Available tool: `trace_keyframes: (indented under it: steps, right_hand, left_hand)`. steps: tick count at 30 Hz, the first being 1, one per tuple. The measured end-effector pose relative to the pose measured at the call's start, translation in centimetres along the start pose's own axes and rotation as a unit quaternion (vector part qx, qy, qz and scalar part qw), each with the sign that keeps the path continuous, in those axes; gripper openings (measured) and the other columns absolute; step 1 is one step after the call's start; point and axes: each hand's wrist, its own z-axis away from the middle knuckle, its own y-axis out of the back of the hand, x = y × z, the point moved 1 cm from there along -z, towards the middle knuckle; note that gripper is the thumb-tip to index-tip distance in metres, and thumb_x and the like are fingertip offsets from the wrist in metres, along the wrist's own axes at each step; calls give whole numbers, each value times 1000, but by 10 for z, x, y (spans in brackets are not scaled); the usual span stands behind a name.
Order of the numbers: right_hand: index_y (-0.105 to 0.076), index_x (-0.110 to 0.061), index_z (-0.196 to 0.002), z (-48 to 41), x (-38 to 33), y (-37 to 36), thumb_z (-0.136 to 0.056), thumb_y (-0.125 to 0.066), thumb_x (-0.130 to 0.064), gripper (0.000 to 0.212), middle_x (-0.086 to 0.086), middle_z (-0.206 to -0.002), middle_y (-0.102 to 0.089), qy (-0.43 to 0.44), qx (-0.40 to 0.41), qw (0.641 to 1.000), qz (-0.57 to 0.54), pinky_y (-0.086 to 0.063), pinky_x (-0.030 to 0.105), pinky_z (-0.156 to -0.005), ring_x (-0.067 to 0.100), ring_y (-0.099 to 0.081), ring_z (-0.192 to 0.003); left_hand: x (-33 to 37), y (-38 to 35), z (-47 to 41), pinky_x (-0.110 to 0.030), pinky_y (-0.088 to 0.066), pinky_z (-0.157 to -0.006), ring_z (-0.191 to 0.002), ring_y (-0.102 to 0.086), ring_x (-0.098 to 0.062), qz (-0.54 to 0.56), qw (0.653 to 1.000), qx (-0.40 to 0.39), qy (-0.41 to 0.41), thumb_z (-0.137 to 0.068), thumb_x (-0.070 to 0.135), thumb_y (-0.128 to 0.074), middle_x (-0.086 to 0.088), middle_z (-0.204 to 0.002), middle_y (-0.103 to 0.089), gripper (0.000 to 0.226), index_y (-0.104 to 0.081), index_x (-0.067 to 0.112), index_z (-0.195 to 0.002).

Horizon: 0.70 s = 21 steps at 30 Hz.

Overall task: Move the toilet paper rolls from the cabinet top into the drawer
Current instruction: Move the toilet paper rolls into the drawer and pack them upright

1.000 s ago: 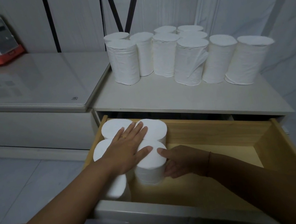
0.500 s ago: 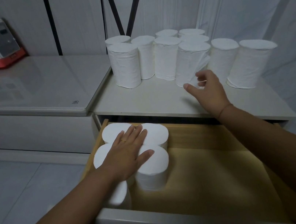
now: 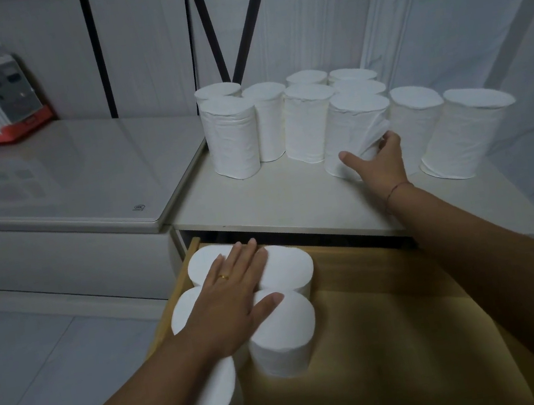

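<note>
Matt wrinkled paper rolls (image 3: 353, 130); smooth wooden drawer (image 3: 365, 336); glossy side cabinet top (image 3: 81, 174).

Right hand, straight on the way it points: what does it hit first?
The leaning roll at the front of the cabinet top; the right hand has thumb and fingers either side of its base, seemingly touching.

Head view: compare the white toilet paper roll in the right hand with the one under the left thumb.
The gripped white toilet paper roll stands on the pale cabinet top, the white drawer roll in the wooden drawer. The right hand holds the gripped roll; the left hand lies flat on the drawer roll. The gripped roll has a loose flap, the drawer roll none. Both are white.
</note>
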Motion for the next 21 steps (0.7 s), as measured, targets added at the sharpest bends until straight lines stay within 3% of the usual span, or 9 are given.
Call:
trace_keyframes:
  steps: [3,7,10,13,16,19,21]
  right_hand:
    - [-21,-15,-142,3,1,-3,-71,-74,-47,95,10,-143,-33,-7,3,1000,12,-34,39,-109,24,-41,-127]
    - [-26,-19,-138,7,-1,-7,-69,-70,-56,90,6,-110,-50,10,-12,1000,21,-44,40,-99,20,-53,-102]
    - [-28,-16,-138,1,-6,-9,-67,-73,-55,92,7,-128,-42,30,-2,999,26,-40,39,-104,20,-46,-115]
    - [-20,-15,-143,-8,-14,-14,-69,-80,-38,98,6,-142,-34,38,-54,997,-29,-33,33,-110,19,-38,-128]
    - [-9,-15,-147,-17,-21,-17,-68,-82,-29,108,2,-149,-27,40,-97,993,-46,-26,23,-104,15,-31,-133]
    - [-9,-16,-146,-18,-24,-20,-67,-83,-30,109,0,-149,-28,38,-109,991,-65,-28,24,-102,15,-33,-132]
    - [-10,-17,-147,-13,-25,-21,-66,-83,-31,110,0,-149,-28,44,-107,991,-69,-29,29,-109,16,-32,-134]
  left_hand:
    - [0,-1,-1,-25,19,-112,-137,27,-1,-9,1000,-7,1,-87,68,-12,18,-149,25,73,10,35,-148]
    - [-2,-2,-3,-25,19,-112,-138,26,-1,-10,1000,-9,2,-87,68,-10,18,-150,23,74,9,34,-149]
    - [-1,-2,-3,-25,20,-112,-138,26,-1,-12,1000,-13,3,-86,69,-8,18,-151,23,74,10,34,-149]
    - [-1,-2,-3,-25,20,-112,-139,25,-2,-9,1000,-18,5,-85,70,-6,18,-150,23,74,10,35,-148]
    - [-2,-2,-3,-26,20,-112,-139,25,-1,-9,1000,-25,6,-83,71,-3,19,-150,22,75,10,35,-148]
    - [-2,-2,-4,-27,19,-114,-138,26,-1,-10,999,-33,9,-82,72,0,19,-151,21,77,10,35,-148]
    - [-1,-2,-4,-29,17,-116,-140,25,-3,-14,999,-36,11,-80,73,2,19,-151,21,77,11,36,-147]
